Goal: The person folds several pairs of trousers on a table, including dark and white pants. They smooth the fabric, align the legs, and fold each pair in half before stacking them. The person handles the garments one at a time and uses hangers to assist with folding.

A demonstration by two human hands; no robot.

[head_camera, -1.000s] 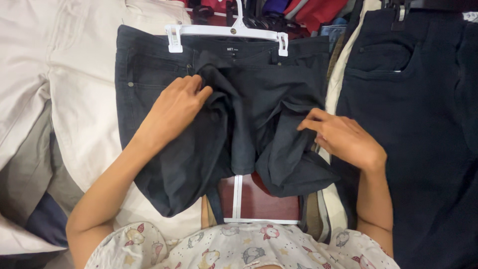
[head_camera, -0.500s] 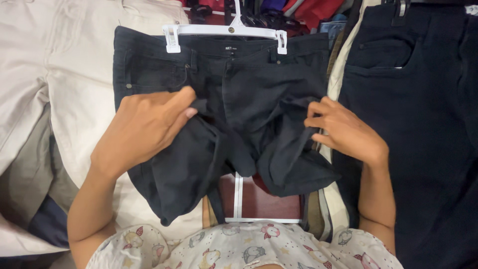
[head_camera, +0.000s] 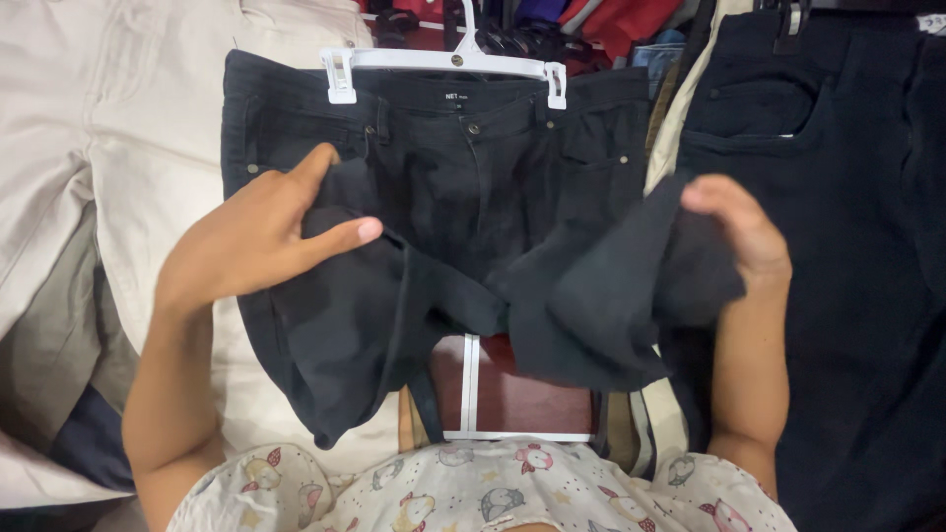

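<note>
A pair of black jeans (head_camera: 463,187) hangs from a white clip hanger (head_camera: 448,64) straight ahead, with both legs folded upward. My left hand (head_camera: 261,236) grips the left leg's fabric, thumb behind and fingers over the front. My right hand (head_camera: 739,232) pinches the right leg's folded cloth and holds it out to the right.
Cream trousers (head_camera: 128,118) hang on the left. Dark navy trousers (head_camera: 847,246) hang on the right. A dark red panel with a white frame (head_camera: 507,394) shows below the jeans. Red and blue garments (head_camera: 601,20) crowd the rail behind. My patterned shirt (head_camera: 473,493) fills the bottom edge.
Both hands have moved apart, pulling the folded legs outward and up. The right hand has shifted right and risen; the left hand has slid left with a fresh grip.
</note>
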